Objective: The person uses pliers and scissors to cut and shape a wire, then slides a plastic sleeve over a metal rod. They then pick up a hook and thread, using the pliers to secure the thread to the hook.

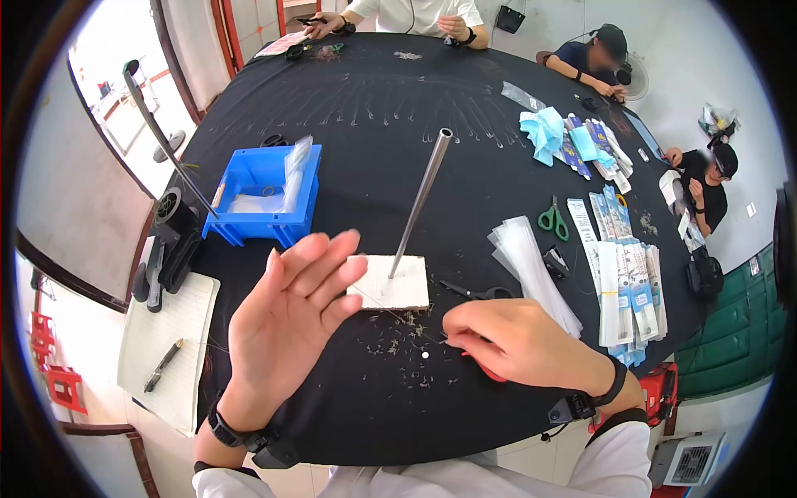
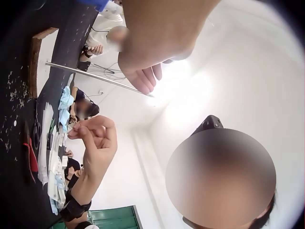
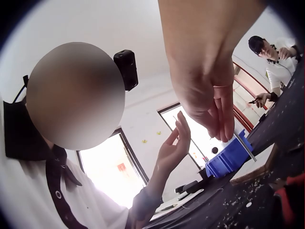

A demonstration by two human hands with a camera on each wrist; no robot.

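Observation:
My left hand point(image 1: 295, 307) is raised palm up with its fingers extended, just left of a white block point(image 1: 411, 290) that carries an upright metal rod point(image 1: 422, 195). Nothing shows in that palm. To the right of the block, my right hand point(image 1: 527, 336) pinches a thin line point(image 1: 427, 334) between thumb and forefinger; it is very faint and runs toward the block. In the left wrist view the right hand point(image 2: 100, 138) has its fingertips together. Below it lies a red-handled tool point(image 2: 32, 160), mostly covered by the hand from above. Black scissors point(image 1: 477, 290) lie behind the right hand.
Small clippings and a white dot point(image 1: 425, 355) litter the black cloth. A blue bin point(image 1: 270, 224), a notepad point(image 1: 158, 349) with a pen point(image 1: 164, 365) are at left. Clear sleeves point(image 1: 535, 270), green scissors point(image 1: 554, 220) and packets point(image 1: 631, 290) lie right. Other people sit around the table.

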